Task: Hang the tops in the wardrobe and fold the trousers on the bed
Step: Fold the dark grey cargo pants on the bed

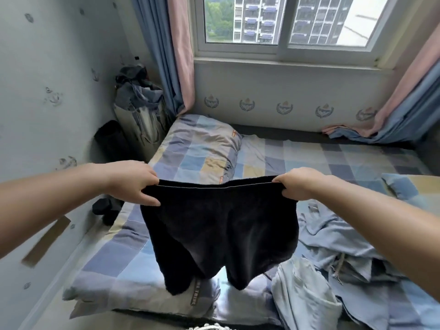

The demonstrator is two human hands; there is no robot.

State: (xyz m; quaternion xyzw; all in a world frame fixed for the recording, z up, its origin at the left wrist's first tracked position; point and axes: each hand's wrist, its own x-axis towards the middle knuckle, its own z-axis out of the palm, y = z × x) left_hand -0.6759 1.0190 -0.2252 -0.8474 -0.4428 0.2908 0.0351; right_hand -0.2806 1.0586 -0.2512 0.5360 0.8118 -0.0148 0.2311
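Below my left hand (pixel 133 181) and right hand (pixel 301 183), whose fingers pinch the black shorts (pixel 219 232) waistband, I see the checked bed (pixel 114 256) under the window (pixel 281 22).

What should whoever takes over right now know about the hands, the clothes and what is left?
Left hand and right hand each grip one end of the waistband of the black shorts, which hang spread above the bed.
Light blue clothes lie crumpled on the bed at the right.
Done: nothing folded in view.
Left: lay the shorts down and fold them, then sort the blue heap. Wardrobe not in view.
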